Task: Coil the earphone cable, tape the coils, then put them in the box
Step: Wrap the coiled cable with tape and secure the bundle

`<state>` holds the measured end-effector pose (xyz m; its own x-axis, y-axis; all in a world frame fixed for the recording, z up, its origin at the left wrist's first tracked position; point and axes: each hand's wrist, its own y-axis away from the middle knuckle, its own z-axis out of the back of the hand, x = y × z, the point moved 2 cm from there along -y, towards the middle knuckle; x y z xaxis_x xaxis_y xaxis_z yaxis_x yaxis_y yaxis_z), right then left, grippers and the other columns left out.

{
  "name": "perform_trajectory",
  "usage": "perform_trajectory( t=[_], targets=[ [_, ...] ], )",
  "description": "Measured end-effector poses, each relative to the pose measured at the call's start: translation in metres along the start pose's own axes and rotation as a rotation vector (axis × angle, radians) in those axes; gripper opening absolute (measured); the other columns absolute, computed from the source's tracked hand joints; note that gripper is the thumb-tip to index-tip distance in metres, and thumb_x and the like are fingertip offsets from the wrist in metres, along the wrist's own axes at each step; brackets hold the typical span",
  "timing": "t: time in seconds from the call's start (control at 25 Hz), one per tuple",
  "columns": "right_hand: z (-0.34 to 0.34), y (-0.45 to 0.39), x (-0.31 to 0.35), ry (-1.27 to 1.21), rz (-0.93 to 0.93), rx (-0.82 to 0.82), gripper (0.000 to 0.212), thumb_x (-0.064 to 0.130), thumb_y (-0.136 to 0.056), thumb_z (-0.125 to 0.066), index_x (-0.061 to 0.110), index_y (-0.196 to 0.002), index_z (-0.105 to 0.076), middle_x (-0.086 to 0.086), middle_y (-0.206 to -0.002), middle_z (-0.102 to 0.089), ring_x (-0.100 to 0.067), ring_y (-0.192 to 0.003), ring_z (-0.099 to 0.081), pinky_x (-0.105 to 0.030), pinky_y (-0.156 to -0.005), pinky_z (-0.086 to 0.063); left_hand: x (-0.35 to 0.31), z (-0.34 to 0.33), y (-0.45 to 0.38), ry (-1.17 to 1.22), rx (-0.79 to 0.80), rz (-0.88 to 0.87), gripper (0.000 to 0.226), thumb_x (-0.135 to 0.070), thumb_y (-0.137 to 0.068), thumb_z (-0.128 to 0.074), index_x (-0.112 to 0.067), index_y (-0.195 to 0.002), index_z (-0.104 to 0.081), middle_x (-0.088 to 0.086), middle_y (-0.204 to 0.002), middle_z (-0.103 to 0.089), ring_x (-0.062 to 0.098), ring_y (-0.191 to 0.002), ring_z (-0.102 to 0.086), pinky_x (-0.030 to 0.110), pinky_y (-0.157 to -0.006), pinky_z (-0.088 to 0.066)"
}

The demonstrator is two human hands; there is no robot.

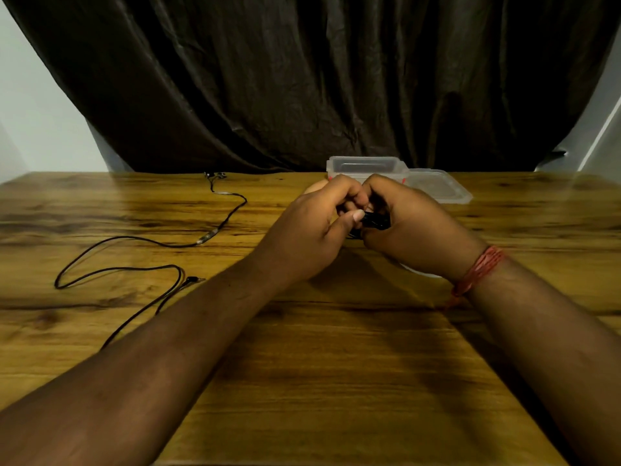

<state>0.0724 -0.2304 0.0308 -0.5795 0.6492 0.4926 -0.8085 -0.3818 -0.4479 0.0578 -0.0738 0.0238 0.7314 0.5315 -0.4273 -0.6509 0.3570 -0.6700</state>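
Both hands' fingers [349, 200] pinching a black coiled cable [376, 222], second earphone cable [134, 269] loose on table [302, 381], box [366, 166] behind

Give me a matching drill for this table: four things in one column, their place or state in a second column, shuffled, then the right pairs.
Things:
1. loose earphone cable
2. coiled black cable
3. clear box
4. red thread band

Place or state:
A. around the right wrist
B. held between both hands
C. at the far table edge, behind the hands
D. sprawled on the table, left of the arms

Pairs: 1-D, 2-B, 3-C, 4-A
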Motion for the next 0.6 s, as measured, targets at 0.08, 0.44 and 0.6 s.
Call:
perform_trajectory(
  t=[0.08, 0.44, 0.6],
  targets=[
    [-0.0010, 0.0007, 0.0016, 0.045, 0.023, 0.016, 0.026, 0.010, -0.078, -0.070, 0.023, -0.092, -0.052, 0.013, -0.080, -0.057, 0.004, -0.069, -0.054, -0.009, -0.055, -0.040, 0.0006, -0.0018, 0.0005, 0.009, 0.003, 0.003, 0.015, -0.012, -0.093, -0.057, -0.013, -0.107, -0.058, 0.001, -0.100, -0.060, 0.008, -0.096, -0.053, 0.024, -0.078, -0.045],
    [0.0046, 0.0017, -0.0076, -0.239, -0.042, 0.262, 0.047, 0.020, -0.076, -0.075, 0.027, -0.118, -0.057, 0.004, -0.107, -0.067, -0.013, -0.099, -0.065, -0.034, -0.085, -0.055, 0.0072, 0.0030, 0.0012, 0.208, 0.017, 0.106, 0.014, -0.008, -0.096, -0.053, -0.013, -0.109, -0.054, 0.002, -0.093, -0.062, 0.006, -0.088, -0.063, 0.034, -0.081, -0.052],
    [0.0060, 0.0021, -0.0007, -0.319, -0.058, 0.187, 0.021, 0.018, -0.087, -0.068, 0.017, -0.108, -0.065, -0.011, -0.095, -0.066, -0.004, -0.070, -0.058, -0.018, -0.059, -0.048, 0.0085, 0.0030, 0.0011, 0.193, 0.053, 0.093, 0.016, -0.010, -0.096, -0.053, -0.017, -0.110, -0.053, 0.001, -0.098, -0.061, 0.008, -0.094, -0.060, 0.033, -0.083, -0.050]
  ],
)
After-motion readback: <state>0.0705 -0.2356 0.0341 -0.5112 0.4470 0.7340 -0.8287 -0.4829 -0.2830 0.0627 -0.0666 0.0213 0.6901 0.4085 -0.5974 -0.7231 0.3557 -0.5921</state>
